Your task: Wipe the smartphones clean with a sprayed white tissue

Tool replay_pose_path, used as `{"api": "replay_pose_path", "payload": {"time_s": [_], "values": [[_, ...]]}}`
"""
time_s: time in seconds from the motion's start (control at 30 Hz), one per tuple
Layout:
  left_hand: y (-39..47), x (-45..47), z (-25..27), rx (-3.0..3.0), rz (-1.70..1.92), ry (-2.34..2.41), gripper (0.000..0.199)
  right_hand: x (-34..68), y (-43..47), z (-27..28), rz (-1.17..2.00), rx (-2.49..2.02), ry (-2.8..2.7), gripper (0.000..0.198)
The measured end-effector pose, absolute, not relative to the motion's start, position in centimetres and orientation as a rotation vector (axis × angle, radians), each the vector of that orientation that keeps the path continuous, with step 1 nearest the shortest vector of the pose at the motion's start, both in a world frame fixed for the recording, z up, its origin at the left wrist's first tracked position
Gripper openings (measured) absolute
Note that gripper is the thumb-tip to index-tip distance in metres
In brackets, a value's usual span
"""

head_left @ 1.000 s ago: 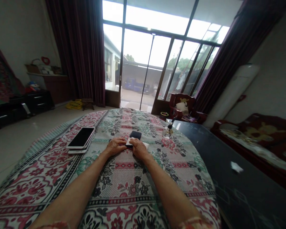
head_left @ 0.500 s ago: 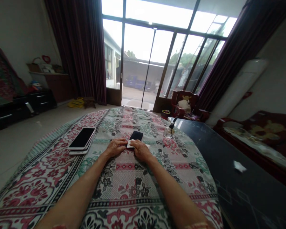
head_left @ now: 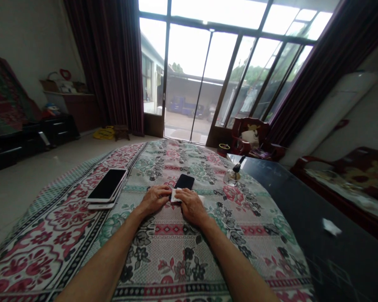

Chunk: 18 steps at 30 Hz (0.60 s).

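Note:
A dark smartphone [head_left: 185,181] lies flat on the patterned tablecloth in front of me, its lower part covered. My left hand [head_left: 155,199] rests at the phone's near left edge, fingers bent and closed against it. With its fingers pressed down, my right hand [head_left: 190,204] holds a folded white tissue [head_left: 176,195] on the lower end of the phone. A bit of the white also shows to the right of that hand. Left of both hands lies a stack of tablets with a white-framed tablet [head_left: 107,185] on top, dark screen up.
A small glass jar [head_left: 232,178] with a black brush-like stick stands at the right of the tablecloth [head_left: 176,239]. Beyond it, a dark table [head_left: 302,209] carries a crumpled white tissue [head_left: 332,227]. Chairs and a glass door stand farther back.
The camera view has shifted, so the table's things sit a little differently. Both hands stay at the phone, with the right still pressing the white tissue on it.

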State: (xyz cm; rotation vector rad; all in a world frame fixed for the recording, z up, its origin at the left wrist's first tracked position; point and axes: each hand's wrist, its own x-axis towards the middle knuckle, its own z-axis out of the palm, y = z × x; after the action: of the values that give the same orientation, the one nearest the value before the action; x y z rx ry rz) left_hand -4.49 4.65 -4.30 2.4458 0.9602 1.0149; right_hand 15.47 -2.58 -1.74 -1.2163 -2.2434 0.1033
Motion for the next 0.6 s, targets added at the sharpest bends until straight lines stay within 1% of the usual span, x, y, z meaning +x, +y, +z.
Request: {"api": "replay_pose_path", "payload": {"time_s": [0.3,0.6], "values": [[4.3,-4.5,-4.2,2.443,1.019,1.001,0.023,15.2,-3.0,-1.6,0.107,-1.118,-2.322,0.042],[4.5,-4.5,-4.7,2.474,1.020,0.984,0.031,17.8,-2.8,-1.7,0.101,-1.181,-2.174,0.034]]}}
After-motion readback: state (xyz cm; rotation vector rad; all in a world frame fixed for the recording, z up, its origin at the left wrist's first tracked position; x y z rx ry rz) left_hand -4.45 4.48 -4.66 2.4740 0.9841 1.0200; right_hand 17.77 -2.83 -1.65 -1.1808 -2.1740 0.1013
